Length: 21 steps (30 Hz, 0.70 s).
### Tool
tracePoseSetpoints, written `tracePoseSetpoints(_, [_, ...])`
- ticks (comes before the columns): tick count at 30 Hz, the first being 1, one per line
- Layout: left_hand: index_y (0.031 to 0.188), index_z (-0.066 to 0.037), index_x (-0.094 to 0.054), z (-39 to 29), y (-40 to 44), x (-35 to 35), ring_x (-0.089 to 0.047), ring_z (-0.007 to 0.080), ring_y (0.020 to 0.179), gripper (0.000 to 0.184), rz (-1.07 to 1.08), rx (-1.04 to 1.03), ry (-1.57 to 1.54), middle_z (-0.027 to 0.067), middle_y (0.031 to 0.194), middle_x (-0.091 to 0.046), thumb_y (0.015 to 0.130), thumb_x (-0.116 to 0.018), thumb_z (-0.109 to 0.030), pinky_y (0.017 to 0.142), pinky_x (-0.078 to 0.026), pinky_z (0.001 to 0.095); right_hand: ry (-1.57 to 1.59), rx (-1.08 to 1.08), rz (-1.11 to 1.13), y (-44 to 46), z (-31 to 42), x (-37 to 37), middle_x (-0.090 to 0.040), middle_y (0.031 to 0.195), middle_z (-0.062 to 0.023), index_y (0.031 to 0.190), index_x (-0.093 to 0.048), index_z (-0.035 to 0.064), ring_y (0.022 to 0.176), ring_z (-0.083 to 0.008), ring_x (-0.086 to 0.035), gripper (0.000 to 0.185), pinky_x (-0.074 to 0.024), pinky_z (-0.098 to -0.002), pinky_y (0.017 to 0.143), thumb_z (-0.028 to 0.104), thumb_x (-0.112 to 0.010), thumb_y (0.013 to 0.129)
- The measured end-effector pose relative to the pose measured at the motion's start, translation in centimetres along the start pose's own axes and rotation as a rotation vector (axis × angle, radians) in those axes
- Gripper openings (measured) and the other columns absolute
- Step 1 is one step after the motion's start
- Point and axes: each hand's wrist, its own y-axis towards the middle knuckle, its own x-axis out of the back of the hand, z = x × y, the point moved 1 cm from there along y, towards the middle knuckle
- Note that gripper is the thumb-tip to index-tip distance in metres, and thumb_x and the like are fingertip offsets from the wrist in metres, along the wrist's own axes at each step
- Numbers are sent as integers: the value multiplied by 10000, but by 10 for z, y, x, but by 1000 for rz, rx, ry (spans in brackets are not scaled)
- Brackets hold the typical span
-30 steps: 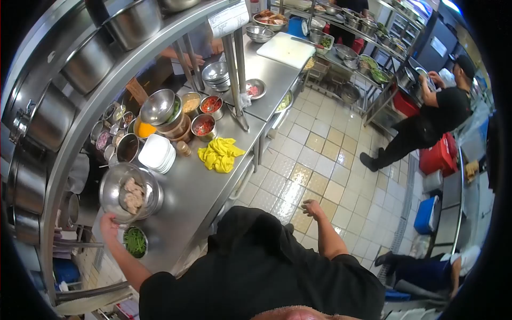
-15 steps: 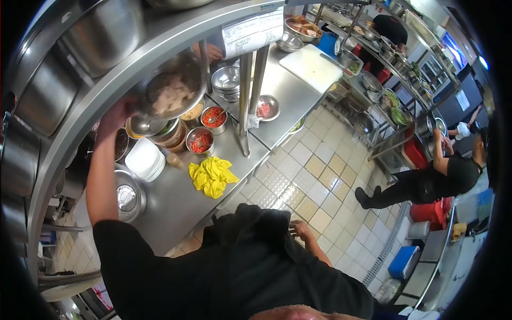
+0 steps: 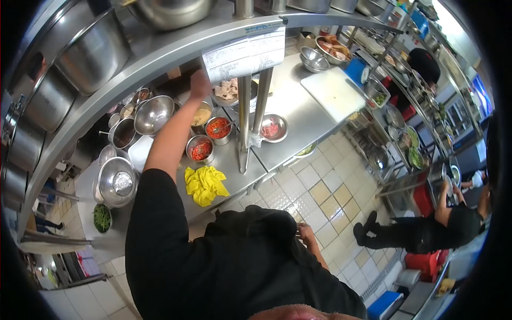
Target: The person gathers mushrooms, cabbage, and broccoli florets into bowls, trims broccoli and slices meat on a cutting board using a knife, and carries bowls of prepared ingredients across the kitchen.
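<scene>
My left hand (image 3: 200, 85) is stretched out over the steel counter, curled at the left rim of a metal bowl (image 3: 228, 89) holding pale pieces of meat. The hanging paper and the post hide part of this bowl, and my fingers are partly out of sight. Below the forearm stand two metal tubs of chopped red food (image 3: 218, 128), one with a spoon in it. A crumpled yellow cloth (image 3: 205, 185) lies near the counter's edge. My right hand (image 3: 307, 234) hangs beside my dark apron, fingers loosely bent and apart, with nothing visible in it.
A steel shelf (image 3: 160, 45) with large pots arches above the counter. A metal bowl of pink meat (image 3: 273, 128) sits right of the post, with a white cutting board (image 3: 335, 100) beyond. A co-worker (image 3: 442, 224) in dark clothes stands at right, across the tiled floor.
My left hand has moved away and to the right with the bowl of meat, which now appears smaller, behind the post. An empty metal bowl on the left has come into view. The camera has shifted.
</scene>
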Motion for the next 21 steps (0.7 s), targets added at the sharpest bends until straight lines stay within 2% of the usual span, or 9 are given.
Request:
tracePoseSetpoints(2, [999,-40,-662,-34,-4,-7,-655,349,891,252,-61,-81,101,195,958,-675,829,-568,-202,778,-526,407,8,37,59,15,1,21,-664,933,-117,1214,-531,-29,723,-244,-683,369,-527,-345,537,125,-550,879])
tracePoseSetpoints(5, [1093,-78,-631,-29,-5,-31,-622,333,1016,315,-25,107,159,168,1061,-663,859,-542,-269,832,-511,402,-89,-13,50,20,26,34,-669,924,-115,1211,-531,-29,714,-244,-681,373,-520,-338,513,126,-559,874])
tracePoseSetpoints(6, [1139,-84,-606,-29,-6,-35,-601,330,1060,338,-6,229,178,158,1123,-644,859,-537,-261,862,-499,398,-32,10,99,23,31,40,-672,951,-121,1225,-531,-28,736,-247,-683,397,-527,-332,538,130,-581,865])
tracePoseSetpoints(9, [1125,-82,-614,-38,-14,-25,-605,339,1045,326,8,181,244,170,1100,-646,847,-539,-236,856,-502,402,-78,19,152,39,47,48,-675,978,-128,1223,-544,-29,763,-238,-682,406,-535,-319,576,153,-602,866])
tracePoseSetpoints(12, [1098,-66,-628,-60,-21,-4,-614,357,1012,309,-36,191,187,203,1053,-648,822,-538,-172,847,-502,411,-269,70,70,51,77,36,-678,984,-135,1207,-569,-27,784,-223,-680,393,-539,-305,611,176,-608,873])
tracePoseSetpoints(15, [1047,-28,-642,-96,-25,34,-623,378,977,291,-178,241,112,226,999,-653,786,-531,-92,820,-502,415,-411,153,56,36,144,3,-670,1038,-155,1151,-560,-28,795,-236,-675,293,-565,-349,663,105,-508,895])
tracePoseSetpoints(19, [991,16,-643,-122,-55,91,-631,396,878,279,-367,362,47,233,932,-655,745,-516,-14,759,-495,383,-311,303,316,37,238,-33,-652,839,-88,1017,-619,-7,713,-180,-653,194,-536,-283,609,124,-565,885])
tracePoseSetpoints(21, [972,21,-635,-108,-88,123,-619,300,748,257,-271,535,153,211,833,-641,746,-514,8,706,-475,332,-406,353,380,15,305,-63,-649,801,-71,1013,-620,3,679,-152,-639,200,-517,-265,585,160,-586,893])
